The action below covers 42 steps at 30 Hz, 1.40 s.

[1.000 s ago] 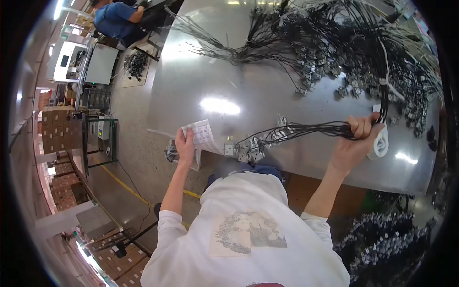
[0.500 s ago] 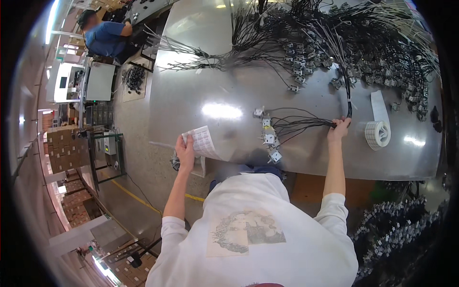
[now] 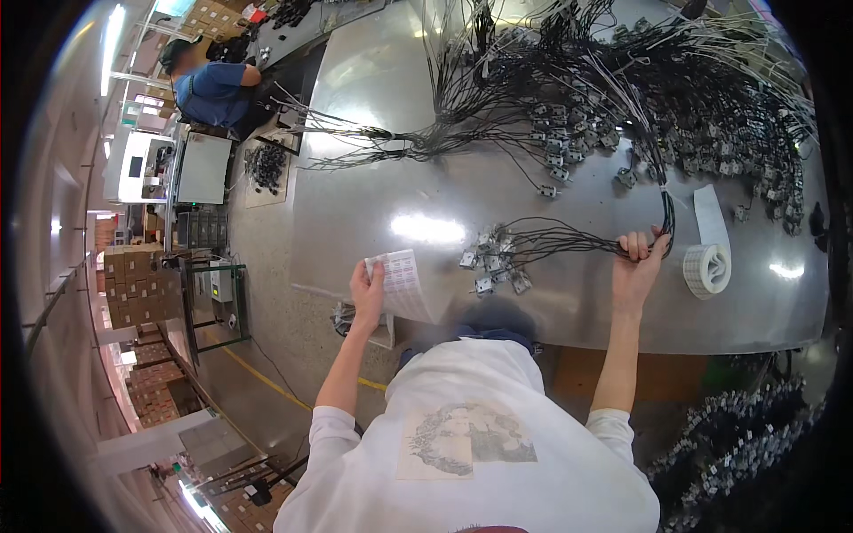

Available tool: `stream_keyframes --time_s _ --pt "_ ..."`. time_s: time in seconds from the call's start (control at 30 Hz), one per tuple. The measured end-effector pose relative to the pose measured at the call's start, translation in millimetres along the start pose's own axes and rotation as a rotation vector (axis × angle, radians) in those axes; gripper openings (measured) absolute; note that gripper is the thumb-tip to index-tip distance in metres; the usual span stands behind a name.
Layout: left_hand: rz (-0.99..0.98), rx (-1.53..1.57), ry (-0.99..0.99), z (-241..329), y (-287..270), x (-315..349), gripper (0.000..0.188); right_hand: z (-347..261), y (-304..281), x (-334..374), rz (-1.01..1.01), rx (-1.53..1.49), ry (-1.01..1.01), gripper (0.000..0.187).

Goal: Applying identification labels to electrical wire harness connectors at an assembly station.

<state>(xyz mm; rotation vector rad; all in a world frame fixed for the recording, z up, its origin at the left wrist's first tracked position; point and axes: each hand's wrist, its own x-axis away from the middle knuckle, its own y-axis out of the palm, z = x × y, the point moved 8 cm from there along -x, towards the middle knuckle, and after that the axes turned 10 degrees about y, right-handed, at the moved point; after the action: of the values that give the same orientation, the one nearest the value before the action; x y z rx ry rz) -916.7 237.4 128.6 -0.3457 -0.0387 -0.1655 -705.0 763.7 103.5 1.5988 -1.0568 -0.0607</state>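
We see our left hand (image 3: 367, 286) gripping one sheet (image 3: 404, 282); right hand (image 3: 638, 263) closed on one wire bundle (image 3: 551, 240); one label roll (image 3: 707, 266) right.

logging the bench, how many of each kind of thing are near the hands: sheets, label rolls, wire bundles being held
label sheet, in the left hand: 1
label roll, beside the right hand: 1
held black wire bundle with small connectors: 1
total: 3
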Motion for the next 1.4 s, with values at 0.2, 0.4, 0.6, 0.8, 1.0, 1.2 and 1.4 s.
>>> stream_keyframes --time_s 0.2,0.4,0.6,0.8,1.0,1.2,1.4 --pt "0.005 0.011 0.015 -9.7 8.0 0.3 0.029 0.6 48.9 13.2 -0.249 0.129 -0.084 0.025" --pt "0.041 0.049 0.002 -21.4 -0.9 10.6 0.032 43.0 14.6 16.1 -0.025 0.498 -0.211 0.044" --pt "0.085 0.012 0.010 -33.8 -17.7 24.1 0.030 89.0 -32.1 0.7 0.011 0.362 -0.013 0.050" --pt "0.137 0.056 -0.038 -52.1 -27.0 36.4 0.029 90.5 -36.4 -11.1 0.112 0.578 -0.116 0.034" --pt "0.132 0.078 -0.023 -61.1 -45.4 47.0 0.032 69.7 8.1 8.3 0.079 0.815 -0.306 0.039" --pt "0.211 -0.049 -0.035 -86.4 -72.8 56.3 0.032 76.1 78.3 46.5 -0.190 1.015 -0.427 0.047" --pt "0.202 0.005 -0.078 -123.1 -64.8 46.5 0.030 85.6 121.7 103.2 -0.478 1.122 -0.469 0.046"
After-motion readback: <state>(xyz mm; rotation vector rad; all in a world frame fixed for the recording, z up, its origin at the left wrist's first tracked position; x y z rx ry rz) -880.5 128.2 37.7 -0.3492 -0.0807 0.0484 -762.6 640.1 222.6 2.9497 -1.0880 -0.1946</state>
